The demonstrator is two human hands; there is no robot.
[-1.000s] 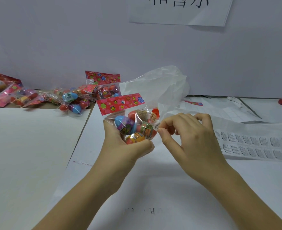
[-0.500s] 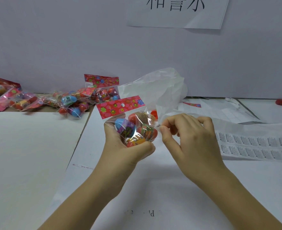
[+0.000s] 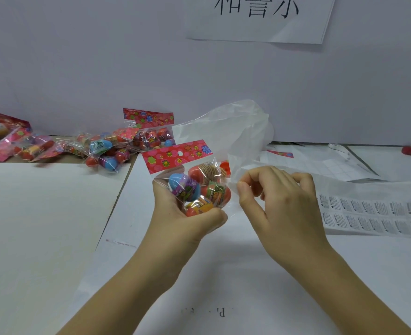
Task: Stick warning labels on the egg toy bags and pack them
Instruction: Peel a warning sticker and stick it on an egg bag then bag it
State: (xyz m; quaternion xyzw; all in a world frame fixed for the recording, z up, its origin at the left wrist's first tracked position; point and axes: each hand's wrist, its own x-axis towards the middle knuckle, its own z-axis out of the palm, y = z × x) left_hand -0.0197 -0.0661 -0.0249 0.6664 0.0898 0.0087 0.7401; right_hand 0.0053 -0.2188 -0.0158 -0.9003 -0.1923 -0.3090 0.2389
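Egg toy bag (image 3: 194, 187): centre, gripped in left hand (image 3: 182, 218), label not discernible; right hand (image 3: 281, 199) pinching outer bag (image 3: 223, 126) edge just right; packing seemingly barely begun, pile (image 3: 103, 151) far left outstanding, label sheet (image 3: 373, 213) right.

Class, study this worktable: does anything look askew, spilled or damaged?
Nothing is spilled or damaged. The egg toy bags at the back left lie in a jumbled, overlapping heap, and the large clear bag is crumpled.
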